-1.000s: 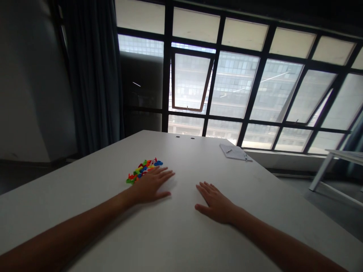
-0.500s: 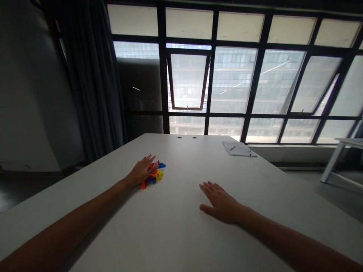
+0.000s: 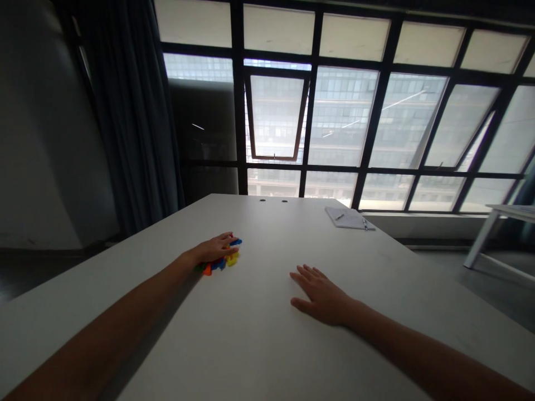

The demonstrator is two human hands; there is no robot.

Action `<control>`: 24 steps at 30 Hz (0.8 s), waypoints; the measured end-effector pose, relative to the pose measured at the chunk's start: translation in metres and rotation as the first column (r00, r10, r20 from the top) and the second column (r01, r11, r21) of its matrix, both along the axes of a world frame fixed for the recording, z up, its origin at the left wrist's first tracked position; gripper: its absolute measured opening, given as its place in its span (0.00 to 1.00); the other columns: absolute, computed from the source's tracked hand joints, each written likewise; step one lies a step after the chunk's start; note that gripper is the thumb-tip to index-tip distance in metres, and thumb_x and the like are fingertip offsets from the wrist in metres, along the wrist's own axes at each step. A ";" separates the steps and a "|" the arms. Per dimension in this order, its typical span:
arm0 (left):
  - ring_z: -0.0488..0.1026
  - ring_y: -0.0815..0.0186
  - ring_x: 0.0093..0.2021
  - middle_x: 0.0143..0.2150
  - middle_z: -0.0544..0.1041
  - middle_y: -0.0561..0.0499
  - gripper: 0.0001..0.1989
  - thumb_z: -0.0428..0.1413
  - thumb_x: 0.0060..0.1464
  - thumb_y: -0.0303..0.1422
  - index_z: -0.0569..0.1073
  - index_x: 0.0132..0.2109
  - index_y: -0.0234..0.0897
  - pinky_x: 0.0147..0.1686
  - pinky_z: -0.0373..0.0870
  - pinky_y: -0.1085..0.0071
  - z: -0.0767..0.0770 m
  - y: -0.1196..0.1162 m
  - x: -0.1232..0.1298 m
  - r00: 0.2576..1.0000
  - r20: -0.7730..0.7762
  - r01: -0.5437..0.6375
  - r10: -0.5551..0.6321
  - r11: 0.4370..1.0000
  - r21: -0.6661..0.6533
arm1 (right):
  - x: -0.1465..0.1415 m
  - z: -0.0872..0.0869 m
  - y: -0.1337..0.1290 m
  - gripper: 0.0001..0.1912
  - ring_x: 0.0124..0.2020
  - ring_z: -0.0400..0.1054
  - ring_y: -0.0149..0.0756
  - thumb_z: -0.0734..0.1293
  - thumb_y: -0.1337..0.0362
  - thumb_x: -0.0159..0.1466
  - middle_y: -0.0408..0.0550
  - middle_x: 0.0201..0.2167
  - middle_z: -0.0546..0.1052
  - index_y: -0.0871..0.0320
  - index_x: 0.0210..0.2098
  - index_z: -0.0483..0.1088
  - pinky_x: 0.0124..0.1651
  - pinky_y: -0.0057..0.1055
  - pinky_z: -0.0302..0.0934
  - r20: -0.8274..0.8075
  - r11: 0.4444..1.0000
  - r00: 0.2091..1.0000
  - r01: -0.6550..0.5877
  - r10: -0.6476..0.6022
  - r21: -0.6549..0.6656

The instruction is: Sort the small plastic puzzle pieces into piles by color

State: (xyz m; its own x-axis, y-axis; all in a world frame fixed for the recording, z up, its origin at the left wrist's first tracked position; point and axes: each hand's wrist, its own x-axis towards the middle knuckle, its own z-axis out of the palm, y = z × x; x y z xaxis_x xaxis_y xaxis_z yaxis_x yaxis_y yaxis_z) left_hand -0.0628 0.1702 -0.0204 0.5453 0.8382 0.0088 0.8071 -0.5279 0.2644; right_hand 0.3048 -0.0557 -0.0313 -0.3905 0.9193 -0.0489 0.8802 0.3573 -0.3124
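Several small coloured pieces [image 3: 218,264], red, orange, yellow, blue and green, lie in a pile on the white table [image 3: 251,328], left of the middle. Over the pile rests my left hand [image 3: 215,248], its fingers spread and pointing right; it covers part of the pieces, and no piece is seen gripped. My right hand [image 3: 320,294] lies palm down on the bare tabletop to the right, fingers apart, holding nothing.
Papers [image 3: 349,218] with pens on them lie at the table's far right. Two dark round holes are near the far edge. Another white table [image 3: 512,210] stands at the right, a dark curtain [image 3: 134,122] at the left, and windows behind.
My left hand has turned and lowered over the coloured pieces, covering more of their upper part. My right hand keeps nearly the same pose. The view has shifted slightly.
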 end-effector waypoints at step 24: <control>0.61 0.41 0.68 0.74 0.58 0.39 0.43 0.44 0.59 0.64 0.62 0.71 0.43 0.62 0.62 0.43 -0.003 -0.005 0.002 0.996 0.001 -0.085 0.085 0.994 0.071 | -0.001 -0.003 0.002 0.48 0.76 0.36 0.51 0.51 0.31 0.67 0.54 0.76 0.45 0.55 0.75 0.47 0.75 0.51 0.34 -0.001 1.000 1.000 0.008 -0.008 0.002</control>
